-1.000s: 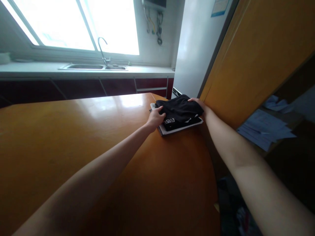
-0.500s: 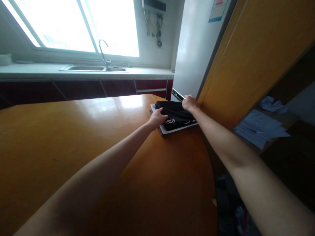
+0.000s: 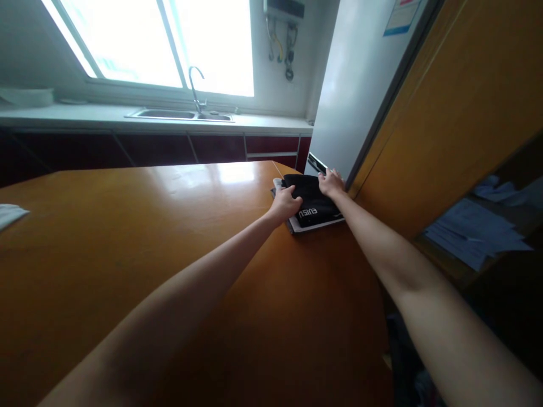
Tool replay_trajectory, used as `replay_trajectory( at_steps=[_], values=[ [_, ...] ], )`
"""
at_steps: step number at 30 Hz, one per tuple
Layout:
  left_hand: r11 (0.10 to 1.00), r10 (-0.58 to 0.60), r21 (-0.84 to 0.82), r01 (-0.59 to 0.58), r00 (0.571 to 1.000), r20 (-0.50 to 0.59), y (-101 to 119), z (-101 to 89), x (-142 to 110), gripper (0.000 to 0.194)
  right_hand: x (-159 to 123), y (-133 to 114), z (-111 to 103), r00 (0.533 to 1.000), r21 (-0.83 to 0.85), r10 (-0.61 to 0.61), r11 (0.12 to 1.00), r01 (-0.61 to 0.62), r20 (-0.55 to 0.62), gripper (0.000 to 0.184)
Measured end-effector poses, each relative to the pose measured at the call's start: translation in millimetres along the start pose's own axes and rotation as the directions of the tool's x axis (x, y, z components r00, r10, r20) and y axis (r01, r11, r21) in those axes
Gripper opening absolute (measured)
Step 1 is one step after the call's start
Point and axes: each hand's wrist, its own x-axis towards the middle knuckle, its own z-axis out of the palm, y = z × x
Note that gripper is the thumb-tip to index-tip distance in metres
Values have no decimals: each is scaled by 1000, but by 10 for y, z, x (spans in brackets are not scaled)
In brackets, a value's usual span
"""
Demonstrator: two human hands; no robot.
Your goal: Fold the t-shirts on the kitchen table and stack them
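A folded black garment [image 3: 311, 195] with white lettering lies on top of a small stack of folded clothes, whose white and grey edges [image 3: 311, 228] show underneath. The stack rests at the far right corner of the wooden table [image 3: 139, 243]. My left hand [image 3: 285, 204] lies on the garment's left side, its thumb and forefinger spread apart on the cloth. At the back right corner of the same garment is my right hand [image 3: 332, 184], its fingers curled onto the cloth edge.
Beyond the table run a counter with a sink [image 3: 169, 114] and a faucet [image 3: 195, 90]. A pale refrigerator [image 3: 352, 85] and a wooden panel [image 3: 449, 113] stand close on the right. Papers [image 3: 479, 229] lie on a shelf there. A white cloth-like item [image 3: 11, 215] sits at the table's left.
The view has turned slightly left, bringing the white item into sight. My right hand's fingers have shifted on the garment's corner, which lies lower. My left hand stays on its left side.
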Motion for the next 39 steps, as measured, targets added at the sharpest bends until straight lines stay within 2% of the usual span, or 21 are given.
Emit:
replay_trajectory(
  at_steps=[2, 5, 8, 10, 12, 15, 17, 19, 22, 23, 25, 28, 30, 33, 36, 39],
  values=[
    [998, 33, 48, -30, 998, -55, -58, -114, -26, 46, -112, -198, 34, 993, 28, -117, 993, 118, -33, 61],
    [998, 36, 59, -27, 986, -160, -173, -363, -140, 34, -279, -481, 145, 943, 55, -300, 954, 295, 141, 63],
    [998, -15, 63, 29, 978, -209, -293, -708, -343, 31, -377, -652, 194, 897, 57, -309, 950, 307, 317, 64],
    [996, -3, 89, 23, 977, -213, -384, -991, -506, 32, -428, -668, 144, 915, 76, -279, 960, 268, 291, 65],
    [992, 26, 130, 3, 975, -221, -497, -1303, -674, 33, -504, -582, 42, 952, 95, -247, 968, 233, 180, 65],
    [979, 12, 200, 45, 962, -274, -708, -1753, -922, 35, -692, -264, -137, 989, 58, -147, 987, 147, -17, 61],
    [968, -18, 234, 93, 953, -304, -856, -1991, -1079, 38, -838, 7, -241, 993, 46, -108, 993, 110, -40, 61],
    [958, -44, 254, 130, 946, -320, -981, -2159, -1229, 40, -965, 231, -323, 996, 49, -91, 995, 90, 4, 56],
    [952, -63, 266, 151, 948, -313, -1090, -2296, -1442, 41, -1091, 298, -391, 995, 65, -99, 993, 99, 7, 51],
    [950, -62, 274, 148, 952, -298, -1105, -2317, -1515, 41, -1129, 222, -391, 994, 73, -109, 991, 110, -26, 51],
    [940, -54, 313, 134, 966, -252, -1113, -2330, -1675, 40, -1246, -79, -338, 984, 92, -145, 984, 154, -102, 53],
    [906, -32, 412, 101, 985, -171, -1091, -2290, -1974, 39, -1655, -798, -92, 951, 147, -287, 942, 301, -112, 52],
    [867, -25, 491, 81, 993, -119, -1067, -2237, -2203, 42, -2100, -1311, 153, 902, 222, -431, 879, 422, -5, 53],
    [777, -54, 627, 61, 998, -29, -1027, -2160, -2503, 46, -2811, -1887, 489, 833, 263, -512, 850, 456, 211, 56],
    [718, -111, 694, 50, 993, 43, -982, -2120, -2648, 49, -3231, -2129, 659, 771, 205, -550, 835, 510, 322, 56],
    [701, -125, 711, 47, 991, 58, -943, -2111, -2662, 50, -3303, -2143, 687, 751, 165, -564, 823, 543, 343, 55]
  ],
)
